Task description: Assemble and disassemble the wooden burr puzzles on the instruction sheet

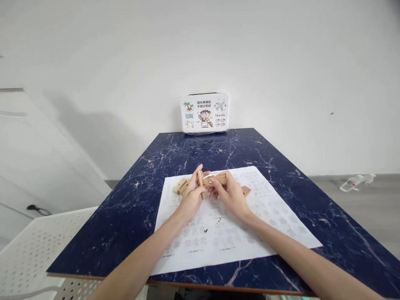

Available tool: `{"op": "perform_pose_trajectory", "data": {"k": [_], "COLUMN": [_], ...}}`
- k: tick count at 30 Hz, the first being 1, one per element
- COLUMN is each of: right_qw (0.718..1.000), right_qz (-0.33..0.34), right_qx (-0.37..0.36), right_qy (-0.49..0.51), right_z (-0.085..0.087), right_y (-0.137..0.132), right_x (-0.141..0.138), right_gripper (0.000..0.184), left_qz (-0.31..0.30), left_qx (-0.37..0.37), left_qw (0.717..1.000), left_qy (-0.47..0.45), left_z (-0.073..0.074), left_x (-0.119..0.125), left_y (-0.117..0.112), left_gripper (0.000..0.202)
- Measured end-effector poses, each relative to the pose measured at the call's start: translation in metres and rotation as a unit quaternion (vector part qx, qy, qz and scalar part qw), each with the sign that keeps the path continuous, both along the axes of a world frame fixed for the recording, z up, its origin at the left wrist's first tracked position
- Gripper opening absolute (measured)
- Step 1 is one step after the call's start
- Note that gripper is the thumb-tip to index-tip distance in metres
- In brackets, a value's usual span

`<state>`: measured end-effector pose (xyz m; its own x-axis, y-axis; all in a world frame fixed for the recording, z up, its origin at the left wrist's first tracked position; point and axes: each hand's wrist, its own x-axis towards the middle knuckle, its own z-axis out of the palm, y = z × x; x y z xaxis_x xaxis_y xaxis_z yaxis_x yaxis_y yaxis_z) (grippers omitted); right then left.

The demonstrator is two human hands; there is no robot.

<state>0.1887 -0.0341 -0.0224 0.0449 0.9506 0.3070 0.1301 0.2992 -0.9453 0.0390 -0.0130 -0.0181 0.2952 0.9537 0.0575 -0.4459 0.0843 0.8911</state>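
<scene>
My left hand [191,196] and my right hand [230,195] meet over a white printed sheet [237,233] on the dark blue marbled table [125,216]. The left hand pinches an upright wooden bar [201,180]. The right hand grips a longer wooden bar [215,181] lying crosswise against it. More loose wooden bars [180,186] lie on the sheet just left of my left hand, and one piece [246,191] pokes out behind my right hand.
A white box with cartoon travel pictures [204,113] leans against the wall at the table's far edge. A white perforated crate [34,250] stands to the left below the table. A clear plastic bottle [356,182] lies on the floor at the right.
</scene>
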Motion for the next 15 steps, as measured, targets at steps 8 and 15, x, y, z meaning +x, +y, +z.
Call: {"op": "perform_pose_trajectory", "data": {"k": [8, 15], "right_qw": [0.999, 0.997], "right_qz": [0.039, 0.078], "right_qx": [0.018, 0.014], "right_qy": [-0.007, -0.011], "right_z": [0.0, 0.007], "right_y": [-0.001, -0.005], "right_x": [0.001, -0.001], "right_gripper": [0.028, 0.03], "left_qz": [0.013, 0.038], "left_qx": [0.004, 0.071], "left_qw": [0.999, 0.986], "left_qy": [0.036, 0.145], "left_z": [0.0, -0.002], "left_x": [0.004, -0.001], "left_y": [-0.005, -0.003], "left_gripper": [0.088, 0.082]}}
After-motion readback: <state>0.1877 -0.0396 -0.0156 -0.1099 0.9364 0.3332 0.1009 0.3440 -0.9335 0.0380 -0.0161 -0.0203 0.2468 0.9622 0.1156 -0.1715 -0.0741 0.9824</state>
